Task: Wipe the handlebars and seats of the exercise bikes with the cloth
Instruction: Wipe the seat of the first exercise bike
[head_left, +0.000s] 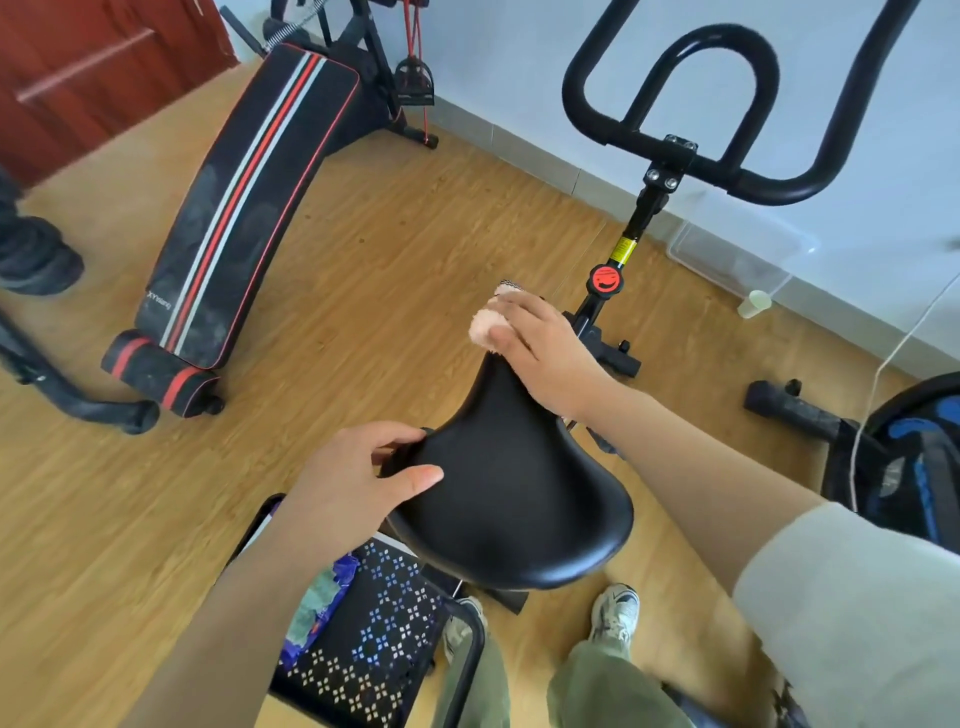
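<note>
The cloth (485, 325) sits bunched on the nose of the seat (514, 493), pressed there under the curled fingers of my right hand (545, 353). My left hand (358, 478) grips the seat's rear left edge, thumb on top. I judge the seat wipe under way, with the handlebars (675, 78) ahead, untouched by either hand, probably left to do.

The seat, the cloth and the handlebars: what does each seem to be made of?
The seat looks like smooth black vinyl or synthetic leather: soft sheen, no weave visible. The cloth seems fluffy pale pink towelling or microfibre: fuzzy, matte surface. The handlebars appear to be glossy black metal tube; the top loop looks foam-covered, matte.
</note>
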